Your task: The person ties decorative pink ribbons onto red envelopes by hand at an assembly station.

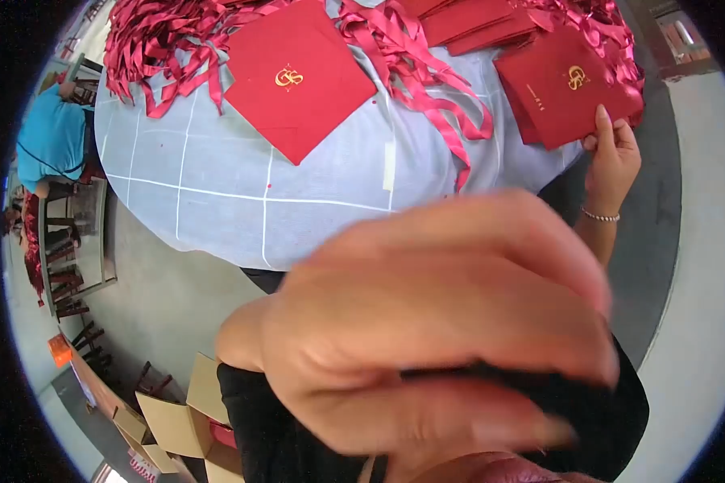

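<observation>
My left hand [451,314] is blurred and very close to the camera, covering the lower middle of the view. Its fingers are bent, with the thumb apart below them, and nothing shows in the gap. At the right edge of the cloth, my right hand [612,153], with a beaded bracelet on the wrist, pinches the lower corner of a red card [568,84] with a gold emblem. Another red piece lies partly under that card. A second red card [298,80] with a gold emblem lies flat at the upper middle.
Pink-red ribbons [157,48] heap along the far side of the checked cloth [217,209], with more ribbons [427,88] in the middle. Stacked red cards [479,24] lie at the back. An open cardboard box [173,423] stands lower left. A person in blue [52,137] is at the far left.
</observation>
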{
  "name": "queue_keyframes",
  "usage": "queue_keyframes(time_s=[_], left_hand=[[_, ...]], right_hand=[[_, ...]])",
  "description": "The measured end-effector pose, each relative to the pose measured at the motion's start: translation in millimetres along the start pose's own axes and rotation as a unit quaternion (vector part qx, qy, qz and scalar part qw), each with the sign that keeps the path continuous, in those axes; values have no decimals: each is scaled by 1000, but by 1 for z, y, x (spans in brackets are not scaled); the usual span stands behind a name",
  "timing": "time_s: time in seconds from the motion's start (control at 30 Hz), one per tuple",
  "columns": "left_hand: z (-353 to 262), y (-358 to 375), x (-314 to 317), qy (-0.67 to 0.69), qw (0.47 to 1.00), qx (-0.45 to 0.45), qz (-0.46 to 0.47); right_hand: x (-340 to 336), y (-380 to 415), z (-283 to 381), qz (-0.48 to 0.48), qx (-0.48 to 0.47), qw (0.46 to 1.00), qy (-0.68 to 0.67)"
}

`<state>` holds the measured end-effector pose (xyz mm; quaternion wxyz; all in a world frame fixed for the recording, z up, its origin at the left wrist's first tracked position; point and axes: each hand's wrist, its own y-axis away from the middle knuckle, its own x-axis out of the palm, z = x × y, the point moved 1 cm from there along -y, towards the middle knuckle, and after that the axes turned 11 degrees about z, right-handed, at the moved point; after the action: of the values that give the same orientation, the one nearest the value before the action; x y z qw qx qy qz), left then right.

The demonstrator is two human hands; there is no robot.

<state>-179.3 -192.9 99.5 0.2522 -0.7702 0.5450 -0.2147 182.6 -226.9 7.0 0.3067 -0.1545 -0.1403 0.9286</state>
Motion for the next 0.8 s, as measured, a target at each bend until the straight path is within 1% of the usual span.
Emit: queue_keyframes(time_s=[0.1, 0.13, 0.23, 0.27, 0.37, 0.4, 0.5, 0.63, 0.77, 0.8], left_hand=[[-2, -9, 13, 132, 991, -9, 25], [-2, -11, 17, 167, 986, -13, 29], [2, -20, 29, 252, 967, -27, 33], [5, -22, 34, 286, 957, -27, 35], [6, -25, 43, 344, 938, -29, 26], [9, -27, 48, 369, 929, -28, 25], [11, -27, 52, 398, 917, -23, 9], [15, -27, 51, 407, 913, -16, -13], [19, -24, 48, 409, 912, -9, -36], [19, -23, 46, 409, 911, -6, -42]], right_hand=[[3, -2, -31, -43, 16, 996, 70], [6, -3, -37, -45, 35, 996, 63], [28, -6, -38, -108, 31, 994, 2], [32, -7, -32, -124, 59, 991, -1], [25, -9, -43, -89, 13, 996, -13], [21, -5, -43, -74, 23, 997, 28], [23, 13, -44, -51, 16, 999, 7], [32, 34, -48, 9, 2, 993, 117], [49, 42, -40, 51, -7, 998, 47], [55, 42, -40, 69, -7, 996, 53]])
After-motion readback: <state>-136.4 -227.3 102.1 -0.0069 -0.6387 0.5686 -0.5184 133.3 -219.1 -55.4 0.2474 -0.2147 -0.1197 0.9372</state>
